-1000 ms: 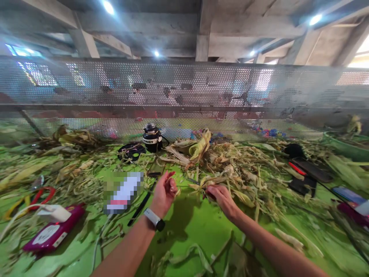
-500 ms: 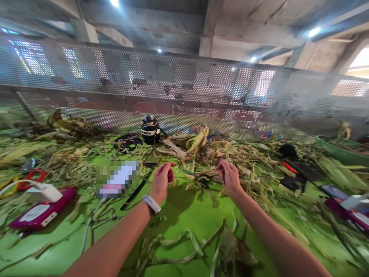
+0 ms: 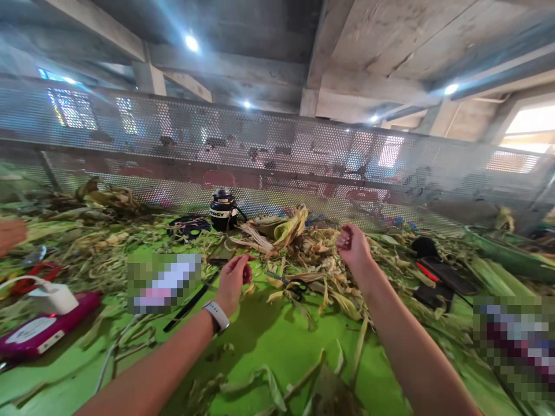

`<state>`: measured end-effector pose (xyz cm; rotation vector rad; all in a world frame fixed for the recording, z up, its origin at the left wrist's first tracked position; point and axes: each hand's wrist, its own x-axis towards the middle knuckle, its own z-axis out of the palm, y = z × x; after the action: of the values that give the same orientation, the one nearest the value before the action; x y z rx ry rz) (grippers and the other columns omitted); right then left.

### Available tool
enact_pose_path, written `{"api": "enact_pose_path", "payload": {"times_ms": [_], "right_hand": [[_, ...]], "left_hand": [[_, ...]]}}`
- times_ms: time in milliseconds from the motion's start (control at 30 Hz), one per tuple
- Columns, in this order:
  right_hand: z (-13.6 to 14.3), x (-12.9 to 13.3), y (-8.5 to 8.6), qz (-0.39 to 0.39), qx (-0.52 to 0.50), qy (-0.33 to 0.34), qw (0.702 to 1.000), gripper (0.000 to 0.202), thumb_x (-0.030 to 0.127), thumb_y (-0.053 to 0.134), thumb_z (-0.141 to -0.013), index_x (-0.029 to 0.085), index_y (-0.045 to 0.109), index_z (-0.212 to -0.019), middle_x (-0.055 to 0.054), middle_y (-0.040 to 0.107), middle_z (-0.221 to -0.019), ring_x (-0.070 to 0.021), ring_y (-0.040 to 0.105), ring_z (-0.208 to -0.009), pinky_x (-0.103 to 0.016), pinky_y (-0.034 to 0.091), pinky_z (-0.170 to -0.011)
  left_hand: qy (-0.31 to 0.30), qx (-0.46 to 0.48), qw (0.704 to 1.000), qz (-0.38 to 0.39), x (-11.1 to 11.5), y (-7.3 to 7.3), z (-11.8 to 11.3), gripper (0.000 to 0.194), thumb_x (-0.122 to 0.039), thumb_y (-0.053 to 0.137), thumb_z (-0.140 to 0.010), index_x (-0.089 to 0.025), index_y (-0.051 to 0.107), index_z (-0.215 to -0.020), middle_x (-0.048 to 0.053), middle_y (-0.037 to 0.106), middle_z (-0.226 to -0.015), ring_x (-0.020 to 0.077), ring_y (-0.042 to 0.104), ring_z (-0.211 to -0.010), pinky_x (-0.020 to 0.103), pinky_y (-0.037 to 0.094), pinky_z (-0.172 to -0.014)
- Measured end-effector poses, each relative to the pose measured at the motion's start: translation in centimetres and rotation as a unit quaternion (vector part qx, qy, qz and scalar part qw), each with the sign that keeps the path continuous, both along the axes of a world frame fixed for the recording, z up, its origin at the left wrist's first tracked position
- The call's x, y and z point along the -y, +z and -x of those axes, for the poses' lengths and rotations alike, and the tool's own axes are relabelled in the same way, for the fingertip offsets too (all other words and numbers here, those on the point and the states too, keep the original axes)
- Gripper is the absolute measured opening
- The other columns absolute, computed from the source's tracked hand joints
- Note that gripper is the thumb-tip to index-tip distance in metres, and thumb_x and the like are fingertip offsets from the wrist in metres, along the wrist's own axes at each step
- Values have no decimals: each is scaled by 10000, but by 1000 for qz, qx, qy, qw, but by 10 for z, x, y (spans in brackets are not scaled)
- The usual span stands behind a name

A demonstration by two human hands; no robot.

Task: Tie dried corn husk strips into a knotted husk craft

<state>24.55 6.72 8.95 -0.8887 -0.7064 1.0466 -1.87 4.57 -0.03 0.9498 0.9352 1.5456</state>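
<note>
Black-handled metal scissors (image 3: 291, 282) lay among pale dry husk strips (image 3: 348, 306), toward the far edge of the green worktop (image 3: 271, 346). Bare left hand (image 3: 235, 281), bare right hand (image 3: 354, 248) curled narrow either side; couldn't tell if holding anything. Husks masking blades (image 3: 274, 275) risked cuts.

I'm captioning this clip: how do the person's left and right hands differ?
The left hand has a white wristband; the right hand has none. The left hand is lower in the picture; the right hand is higher. Both are ungloved and partly curled.
</note>
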Motion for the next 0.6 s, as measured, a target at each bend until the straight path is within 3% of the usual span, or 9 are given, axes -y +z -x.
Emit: {"api": "enact_pose_path", "payload": {"times_ms": [267,600], "right_hand": [[-1,-4,-10,33,-9,81,996,249,227,563,-794,171,457,-576,96,356,-339,-33,280,-276,-139,229,-290],[-27,10,13,-4,12,84,996,227,218,584,-783,145,519,-578,80,387,-352,-25,318,-302,-124,249,-300]], "left_hand": [[34,10,999,30,-13,6,3,276,-414,678,-588,-145,620,-615,-63,459,-383,71,368,-369,192,230,-380],[24,-13,999,30,-44,39,20,197,-356,581,-724,-172,574,-654,-70,430,-429,67,344,-372,197,245,-406]]}}
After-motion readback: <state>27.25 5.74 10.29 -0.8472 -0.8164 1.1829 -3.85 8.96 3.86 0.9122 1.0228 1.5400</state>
